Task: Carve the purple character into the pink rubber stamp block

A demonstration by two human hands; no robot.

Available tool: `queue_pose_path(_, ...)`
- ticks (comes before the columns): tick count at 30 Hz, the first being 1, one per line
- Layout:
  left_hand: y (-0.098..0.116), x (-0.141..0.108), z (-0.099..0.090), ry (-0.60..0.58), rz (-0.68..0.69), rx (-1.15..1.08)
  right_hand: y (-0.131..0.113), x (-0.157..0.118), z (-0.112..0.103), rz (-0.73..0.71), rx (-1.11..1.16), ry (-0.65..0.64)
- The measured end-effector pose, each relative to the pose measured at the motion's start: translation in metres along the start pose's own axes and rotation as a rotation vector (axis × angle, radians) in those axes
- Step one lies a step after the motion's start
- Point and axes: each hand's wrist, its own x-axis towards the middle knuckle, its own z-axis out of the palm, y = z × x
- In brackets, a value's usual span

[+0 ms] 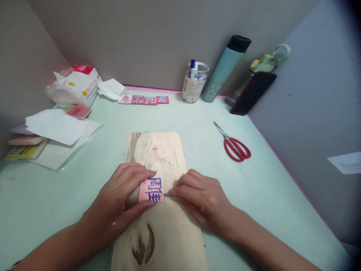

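A small pink block [143,192] with blue-purple characters on its face lies on a worn wooden board [172,226]. My left hand [126,192] grips it from the left, thumb along the near side and fingers along the far side. From the right, my right hand [200,197] pinches a small dark blade [167,195], its tip at the right edge of the block. The blade's handle is hidden in the fingers. Reddish scribbles and dark stains mark the board.
Red-handled scissors [237,149] lie at right. Behind stand a pen jar [194,84], a teal flask [224,71], a green-lidded bottle [265,63] and a phone [254,93]. Pink character tiles [143,99] line the back; papers [58,126] and a plastic bag [75,88] are left.
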Motion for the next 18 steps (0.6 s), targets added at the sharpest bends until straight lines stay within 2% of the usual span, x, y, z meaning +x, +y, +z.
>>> queue_pose_path(9,0.000,0.001,-0.001,-0.008,0.042,0.070,-0.002,0.000,0.002,0.014,-0.021,-0.012)
queue_pose_path(15,-0.001,0.000,0.000,-0.012,0.056,0.070,-0.011,0.004,-0.005,0.111,0.003,-0.086)
queue_pose_path(18,-0.001,0.000,0.000,-0.011,0.065,0.067,-0.015,0.008,-0.004,0.159,-0.014,-0.071)
